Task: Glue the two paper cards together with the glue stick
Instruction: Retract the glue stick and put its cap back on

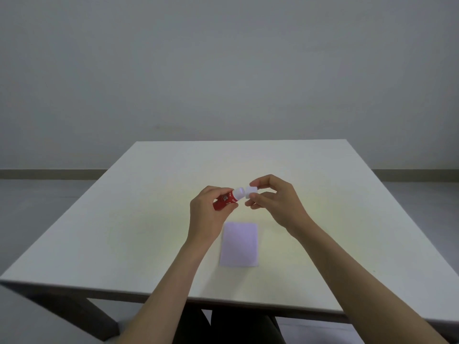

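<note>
My left hand (207, 212) grips a red glue stick (224, 201) above the middle of the table, its white tip pointing right. My right hand (272, 202) pinches the stick's white cap (250, 192) between thumb and fingers, a small gap away from the tip. Below the hands, a pale lilac paper card (239, 244) lies flat on the table; it looks like a single sheet, and I cannot tell if a second card lies under it.
A white square table (124, 219) stands on dark legs, its near edge close to my body. Behind it are a grey wall and a grey floor.
</note>
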Demonstrator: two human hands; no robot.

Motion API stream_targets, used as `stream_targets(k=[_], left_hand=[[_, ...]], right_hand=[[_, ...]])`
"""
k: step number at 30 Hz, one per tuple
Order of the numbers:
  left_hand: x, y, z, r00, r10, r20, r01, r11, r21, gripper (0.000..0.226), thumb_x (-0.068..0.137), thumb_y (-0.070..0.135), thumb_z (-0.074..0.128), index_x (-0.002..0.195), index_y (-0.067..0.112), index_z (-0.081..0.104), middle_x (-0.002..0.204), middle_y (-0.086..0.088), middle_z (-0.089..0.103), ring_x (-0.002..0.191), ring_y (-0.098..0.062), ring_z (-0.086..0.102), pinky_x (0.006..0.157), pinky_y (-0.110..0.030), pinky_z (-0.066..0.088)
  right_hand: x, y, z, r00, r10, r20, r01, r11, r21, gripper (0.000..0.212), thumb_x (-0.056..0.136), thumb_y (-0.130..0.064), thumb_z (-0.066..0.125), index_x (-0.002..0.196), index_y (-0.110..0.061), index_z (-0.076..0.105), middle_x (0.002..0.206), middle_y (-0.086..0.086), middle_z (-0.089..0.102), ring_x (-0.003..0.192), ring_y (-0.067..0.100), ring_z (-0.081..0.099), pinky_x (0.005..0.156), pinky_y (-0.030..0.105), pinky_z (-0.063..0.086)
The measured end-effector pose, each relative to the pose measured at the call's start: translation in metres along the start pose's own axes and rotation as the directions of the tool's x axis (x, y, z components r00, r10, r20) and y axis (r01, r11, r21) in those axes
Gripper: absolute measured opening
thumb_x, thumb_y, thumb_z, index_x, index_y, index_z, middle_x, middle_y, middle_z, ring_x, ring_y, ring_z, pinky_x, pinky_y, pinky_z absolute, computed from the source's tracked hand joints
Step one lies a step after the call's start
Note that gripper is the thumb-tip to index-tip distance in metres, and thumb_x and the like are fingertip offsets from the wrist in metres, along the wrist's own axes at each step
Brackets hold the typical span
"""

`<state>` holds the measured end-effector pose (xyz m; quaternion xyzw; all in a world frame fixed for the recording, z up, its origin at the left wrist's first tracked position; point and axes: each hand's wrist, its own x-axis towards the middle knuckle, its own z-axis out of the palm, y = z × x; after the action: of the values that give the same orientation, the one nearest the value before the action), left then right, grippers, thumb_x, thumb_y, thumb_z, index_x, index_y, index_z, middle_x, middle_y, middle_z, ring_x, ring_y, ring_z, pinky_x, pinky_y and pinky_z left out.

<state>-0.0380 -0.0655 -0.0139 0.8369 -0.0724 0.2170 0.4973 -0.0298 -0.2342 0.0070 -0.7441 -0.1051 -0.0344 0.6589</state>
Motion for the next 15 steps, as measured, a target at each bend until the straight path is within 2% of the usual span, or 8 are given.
stream_targets(k=[4, 7, 11, 13, 15], left_hand=[[-0.0004, -0.0003, 0.0007, 1.000, 0.021, 0.011, -0.021, 0.998, 0.059, 0.028, 0.070, 0.006, 0.079, 0.094, 0.019, 0.073, 0.085, 0.006, 0.066, 0.078, -0.003, 0.062, 0.070, -0.019, 0.052], [-0.0006, 0.0007, 0.0006, 0.996, 0.076, 0.052, -0.082, 0.986, 0.148, 0.029, 0.069, 0.005, 0.080, 0.095, 0.013, 0.073, 0.085, 0.005, 0.064, 0.077, -0.014, 0.062, 0.070, -0.021, 0.051], [-0.0022, 0.0051, -0.0007, 0.982, 0.168, 0.083, -0.183, 0.959, 0.216, 0.025, 0.069, 0.007, 0.080, 0.093, 0.011, 0.074, 0.083, 0.000, 0.067, 0.069, -0.014, 0.059, 0.065, -0.023, 0.050], [-0.0044, 0.0061, -0.0005, 0.981, 0.183, 0.064, -0.193, 0.961, 0.199, 0.024, 0.070, 0.009, 0.079, 0.094, 0.011, 0.074, 0.083, 0.001, 0.067, 0.067, -0.011, 0.057, 0.064, -0.020, 0.048], [-0.0079, 0.0051, -0.0001, 0.981, 0.188, 0.046, -0.193, 0.963, 0.188, 0.022, 0.072, 0.010, 0.079, 0.094, 0.011, 0.074, 0.082, 0.002, 0.067, 0.067, -0.009, 0.057, 0.063, -0.016, 0.048]], right_hand=[[-0.0014, -0.0002, 0.0006, 1.000, -0.018, 0.015, 0.019, 0.998, -0.066, 0.013, 0.083, -0.006, 0.066, 0.095, -0.008, 0.061, 0.095, 0.013, 0.067, 0.068, 0.020, 0.072, 0.066, 0.024, 0.057], [-0.0014, -0.0007, -0.0003, 0.999, -0.035, 0.041, 0.041, 0.988, -0.148, 0.014, 0.082, -0.004, 0.065, 0.093, -0.014, 0.062, 0.084, 0.009, 0.071, 0.062, 0.010, 0.069, 0.065, 0.015, 0.053], [-0.0001, -0.0039, -0.0001, 0.995, -0.069, 0.076, 0.086, 0.966, -0.242, 0.018, 0.080, -0.002, 0.066, 0.092, -0.015, 0.065, 0.067, 0.012, 0.071, 0.051, -0.001, 0.064, 0.058, 0.007, 0.049], [0.0028, -0.0049, 0.0012, 0.993, -0.082, 0.083, 0.101, 0.960, -0.261, 0.017, 0.079, -0.003, 0.068, 0.094, -0.011, 0.067, 0.064, 0.007, 0.070, 0.048, -0.001, 0.063, 0.056, 0.007, 0.049], [0.0050, -0.0042, 0.0029, 0.991, -0.090, 0.101, 0.115, 0.954, -0.278, 0.014, 0.079, -0.008, 0.070, 0.093, -0.009, 0.068, 0.055, -0.007, 0.068, 0.044, 0.000, 0.061, 0.054, 0.008, 0.048]])
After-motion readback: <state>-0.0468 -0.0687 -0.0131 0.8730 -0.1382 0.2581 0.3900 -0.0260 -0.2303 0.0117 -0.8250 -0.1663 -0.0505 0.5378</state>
